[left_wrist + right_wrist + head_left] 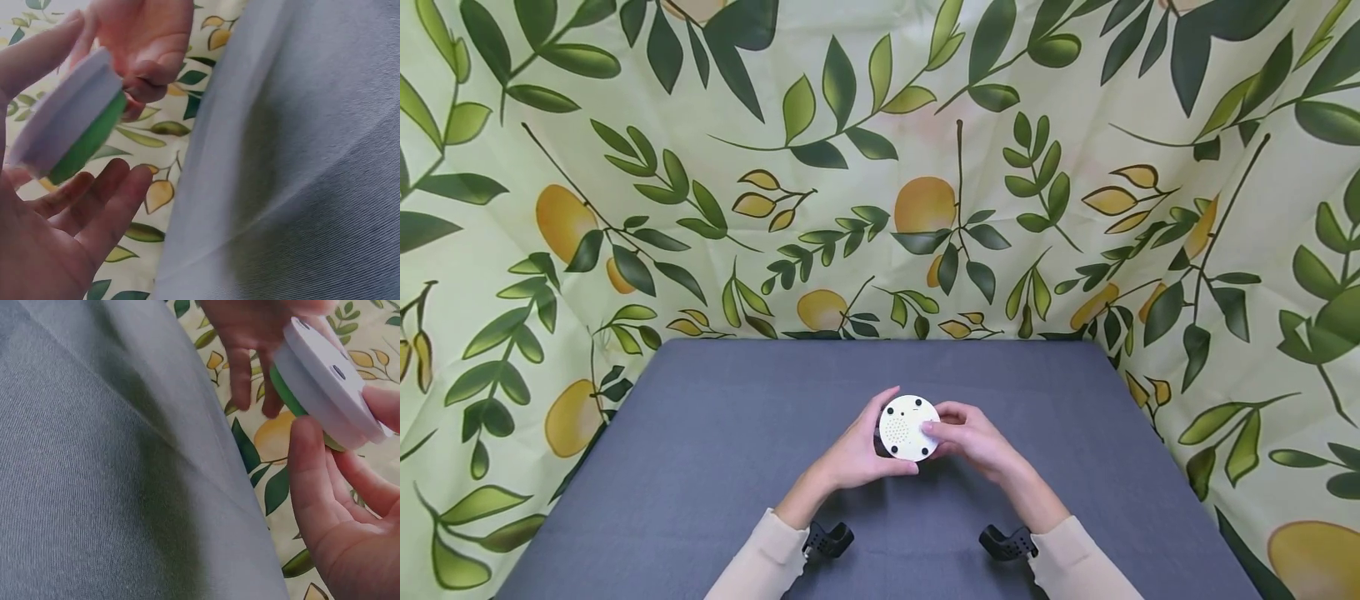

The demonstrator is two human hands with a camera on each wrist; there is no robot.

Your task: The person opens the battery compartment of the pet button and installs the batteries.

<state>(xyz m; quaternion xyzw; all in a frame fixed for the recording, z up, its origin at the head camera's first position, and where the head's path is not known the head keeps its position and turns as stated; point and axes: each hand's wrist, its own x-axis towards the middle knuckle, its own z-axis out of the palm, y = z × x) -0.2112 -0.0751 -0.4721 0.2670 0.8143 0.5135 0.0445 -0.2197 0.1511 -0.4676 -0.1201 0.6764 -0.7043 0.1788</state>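
Note:
A round white disc-shaped device (910, 428) is held up over the table, its white face toward the head camera. That face has small black feet near the rim and a patch of tiny holes. Its other side is green, as the left wrist view shows on the device (81, 119). My right hand (973, 437) pinches the device, thumb on the white face and fingers (307, 456) against the green side. My left hand (861, 446) spreads around its left edge, thumb low and a finger high. In the left wrist view, its other fingers (94, 212) stretch out loosely beneath the green side.
A table with a dark blue-grey cloth (737, 417) lies under both hands. Fabric printed with lemons and leaves (850, 192) hangs behind it and at both sides. Black wrist mounts (829, 540) sit at the cuffs of the light sleeves (760, 554).

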